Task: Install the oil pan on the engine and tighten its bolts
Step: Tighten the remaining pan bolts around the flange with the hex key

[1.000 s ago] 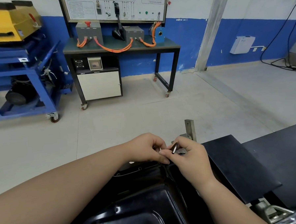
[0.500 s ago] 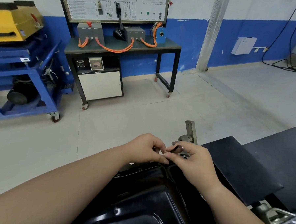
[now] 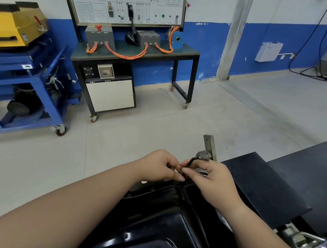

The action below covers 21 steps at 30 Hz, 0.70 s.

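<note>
Glossy black oil pan (image 3: 154, 219) beneath both hands, black tabletop (image 3: 266, 184) just right of them, left hand (image 3: 159, 165) curled at the pan's far rim, cannot tell what it pinches, right hand (image 3: 213, 180) touching its fingertips, pinching a dark bent tool (image 3: 191, 161), rim bolt holes (image 3: 153, 189) under the left hand.

Both bare forearms extend forward and converge, with the left hand (image 3: 161, 166) and right hand (image 3: 214, 180) meeting fingertip to fingertip over the far edge of the oil pan (image 3: 155, 228), the right thumb and forefinger pinching a thin bent tool (image 3: 190, 162), the left fingers curled, contents hidden.
</note>
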{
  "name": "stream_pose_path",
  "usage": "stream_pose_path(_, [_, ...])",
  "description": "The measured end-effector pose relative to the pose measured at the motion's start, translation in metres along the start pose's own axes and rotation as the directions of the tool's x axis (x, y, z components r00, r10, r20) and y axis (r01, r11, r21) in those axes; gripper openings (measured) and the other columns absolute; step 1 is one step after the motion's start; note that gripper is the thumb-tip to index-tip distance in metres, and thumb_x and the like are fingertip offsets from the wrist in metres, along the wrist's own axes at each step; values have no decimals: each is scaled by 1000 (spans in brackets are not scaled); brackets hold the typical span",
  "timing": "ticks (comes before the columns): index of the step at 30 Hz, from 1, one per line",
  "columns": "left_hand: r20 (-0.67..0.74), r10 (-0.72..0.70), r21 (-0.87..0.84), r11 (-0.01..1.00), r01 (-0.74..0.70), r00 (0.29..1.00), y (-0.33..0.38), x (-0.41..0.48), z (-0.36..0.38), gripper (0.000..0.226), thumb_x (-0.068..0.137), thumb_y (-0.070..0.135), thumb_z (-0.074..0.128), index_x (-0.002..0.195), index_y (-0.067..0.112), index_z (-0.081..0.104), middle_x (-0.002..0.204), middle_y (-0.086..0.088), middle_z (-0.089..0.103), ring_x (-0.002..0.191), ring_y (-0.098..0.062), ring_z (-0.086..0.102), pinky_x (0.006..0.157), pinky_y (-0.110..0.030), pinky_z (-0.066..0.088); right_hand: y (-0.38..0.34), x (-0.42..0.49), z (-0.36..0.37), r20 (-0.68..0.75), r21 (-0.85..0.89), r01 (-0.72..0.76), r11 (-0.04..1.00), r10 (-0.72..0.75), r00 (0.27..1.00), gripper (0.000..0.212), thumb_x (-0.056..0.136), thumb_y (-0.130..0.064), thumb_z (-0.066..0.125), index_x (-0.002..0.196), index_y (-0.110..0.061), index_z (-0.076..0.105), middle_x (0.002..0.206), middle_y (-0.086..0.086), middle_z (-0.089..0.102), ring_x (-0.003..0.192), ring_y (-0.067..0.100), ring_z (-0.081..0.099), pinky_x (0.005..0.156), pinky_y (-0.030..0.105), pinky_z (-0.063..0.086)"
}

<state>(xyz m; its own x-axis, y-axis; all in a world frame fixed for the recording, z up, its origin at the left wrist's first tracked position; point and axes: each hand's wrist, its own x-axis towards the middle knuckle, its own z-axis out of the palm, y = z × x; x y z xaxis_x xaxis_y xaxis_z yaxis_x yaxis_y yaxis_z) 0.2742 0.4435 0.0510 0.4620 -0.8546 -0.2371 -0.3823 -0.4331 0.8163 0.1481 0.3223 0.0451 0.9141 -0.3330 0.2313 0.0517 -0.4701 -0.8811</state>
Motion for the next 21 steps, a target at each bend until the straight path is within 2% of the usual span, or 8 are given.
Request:
stream_pose_path(3, [-13,17,-4,1000,-17,1000,1,-1,0,31,75,21,77,52,32,61,44,12,43,43,-3,36,46,-15,29,1,-2,5,-64,9,-3,1000,3,998,18,77,-13,75,69,-28,69,74,-13,70,75,3,64,66,14,48])
stream_pose_path(6, [-28,33,6,999,-32,999,2,-1,1,19,72,23,79,62,29,64,54,5,48,51,-7,40,49,-16,31,3,-1,8,-120,-57,-7,998,0,993,21,73,-20,77,62,-22,59,69,-5,67,69,10,61,63,22,47])
stream_pose_path(8, [-30,30,-4,1000,-30,999,1,-1,1,16,72,23,79,65,27,65,52,6,48,49,-6,39,47,-14,30,4,1,8,-101,-70,-9,997,2,995,21,74,-22,77,64,-22,59,71,-5,67,72,11,61,67,27,48])
stream_pose_path(10, [-27,21,-28,999,-22,999,2,-2,0,19,74,20,77,61,27,65,43,12,43,41,-1,35,42,-11,27,4,0,7,-31,-36,3,999,-4,1000,10,79,-20,72,74,-27,66,81,-11,69,84,9,63,77,31,51])
stream_pose_path(13, [-7,22,-36,999,-23,1000,1,-1,-1,31,77,14,75,53,30,64,38,13,41,38,-1,34,41,-11,27,2,-1,4,53,-41,48,998,-45,998,22,85,-16,60,88,-36,68,99,-25,68,100,1,62,90,24,48])
stream_pose_path(15, [5,16,-48,999,-15,1000,0,0,-1,35,77,13,75,49,30,63,38,12,41,38,-1,33,41,-12,27,1,-1,2,77,-56,61,997,-57,995,34,89,-7,58,90,-40,68,99,-26,68,101,-3,62,91,18,46])
stream_pose_path(18, [5,6,-48,999,-6,1000,-1,-1,-1,32,77,14,75,51,27,60,39,13,42,38,-1,35,41,-11,27,0,-2,1,49,-76,58,995,-54,997,40,87,-5,62,84,-44,68,90,-25,70,92,-4,65,84,14,48])
stream_pose_path(21, [12,10,-22,1000,-10,1000,1,-2,-1,23,75,18,77,59,27,63,40,13,41,39,0,36,42,-11,27,0,-2,6,-32,-68,11,998,-13,999,29,80,-11,70,76,-39,72,81,-20,72,80,0,67,75,21,52])
